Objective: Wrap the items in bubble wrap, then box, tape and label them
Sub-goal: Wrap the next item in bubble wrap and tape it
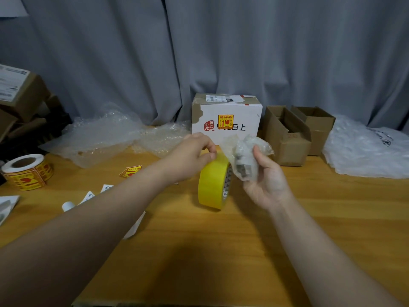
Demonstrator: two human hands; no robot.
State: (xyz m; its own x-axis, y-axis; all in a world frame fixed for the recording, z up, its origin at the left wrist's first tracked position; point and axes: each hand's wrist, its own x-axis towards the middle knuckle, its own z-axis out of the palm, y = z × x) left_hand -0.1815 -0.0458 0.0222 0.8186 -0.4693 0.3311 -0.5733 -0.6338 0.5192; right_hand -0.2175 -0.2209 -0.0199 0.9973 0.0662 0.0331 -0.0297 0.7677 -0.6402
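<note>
A yellow tape roll (212,185) stands on edge on the wooden table (221,251). My left hand (192,156) pinches the roll at its top, fingers curled over the tape. My right hand (265,180) grips a small grey item wrapped in bubble wrap (244,158) just right of the roll, touching it. A white box with a yellow fragile label (225,117) stands behind the hands. A roll of yellow fragile labels (27,171) sits at the far left.
Loose bubble wrap (106,136) lies at the back left. Open brown cartons (296,134) stand at the back right beside plastic bags (363,151). A loose label (131,171) and backing scraps (88,196) lie on the left. Stacked cartons (20,100) fill the far left.
</note>
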